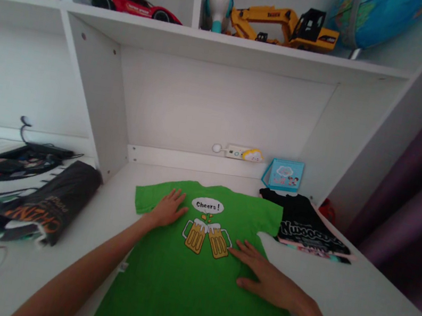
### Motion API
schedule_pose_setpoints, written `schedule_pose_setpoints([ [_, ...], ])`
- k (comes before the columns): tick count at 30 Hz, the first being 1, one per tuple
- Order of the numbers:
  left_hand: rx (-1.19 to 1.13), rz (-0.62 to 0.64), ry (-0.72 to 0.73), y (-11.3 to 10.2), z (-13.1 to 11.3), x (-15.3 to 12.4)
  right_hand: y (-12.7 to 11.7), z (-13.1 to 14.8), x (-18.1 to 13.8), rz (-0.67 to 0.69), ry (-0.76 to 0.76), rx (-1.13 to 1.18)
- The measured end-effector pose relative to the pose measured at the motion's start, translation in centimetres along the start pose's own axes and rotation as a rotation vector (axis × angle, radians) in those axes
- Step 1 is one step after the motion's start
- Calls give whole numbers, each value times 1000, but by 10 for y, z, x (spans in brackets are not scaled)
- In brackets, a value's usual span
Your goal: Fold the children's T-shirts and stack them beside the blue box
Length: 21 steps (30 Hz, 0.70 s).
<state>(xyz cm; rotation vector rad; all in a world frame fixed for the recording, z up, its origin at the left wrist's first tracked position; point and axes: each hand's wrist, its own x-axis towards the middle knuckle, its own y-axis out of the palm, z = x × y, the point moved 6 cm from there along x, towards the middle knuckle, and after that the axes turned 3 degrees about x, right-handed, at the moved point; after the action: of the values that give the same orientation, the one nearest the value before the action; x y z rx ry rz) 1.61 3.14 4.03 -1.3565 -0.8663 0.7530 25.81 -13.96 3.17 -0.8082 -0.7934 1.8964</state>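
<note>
A green T-shirt (189,289) lies spread flat on the white desk (364,307), front up, printed with two beer mugs and the word "Cheers!". My left hand (167,208) lies flat and open on the shirt's upper left, near the left sleeve. My right hand (267,278) rests flat on the shirt just right of the beer mugs, fingers stretched out. Neither hand holds anything.
Folded dark clothes (310,228) are stacked at the right of the shirt. A dark garment with orange lettering (41,205) lies at the left. A small blue booklet (284,174) and a power strip (240,153) stand at the back wall. Toy cars, an excavator (285,26) and a globe sit on the shelf above.
</note>
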Motion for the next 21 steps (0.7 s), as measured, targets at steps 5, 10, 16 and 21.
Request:
schedule_pose_setpoints([
  [5, -14, 105, -152, 22, 19, -2, 0, 2, -4, 32, -17, 3],
  [10, 9, 60, -263, 21, 55, -19, -20, 7, 15, 15, -104, -40],
  [16, 23, 46, -303, 23, 77, -25, -100, -54, 80, -476, 366, -204],
  [21, 28, 55, -290, 21, 75, -23, -104, -90, 120, -534, 511, -195],
])
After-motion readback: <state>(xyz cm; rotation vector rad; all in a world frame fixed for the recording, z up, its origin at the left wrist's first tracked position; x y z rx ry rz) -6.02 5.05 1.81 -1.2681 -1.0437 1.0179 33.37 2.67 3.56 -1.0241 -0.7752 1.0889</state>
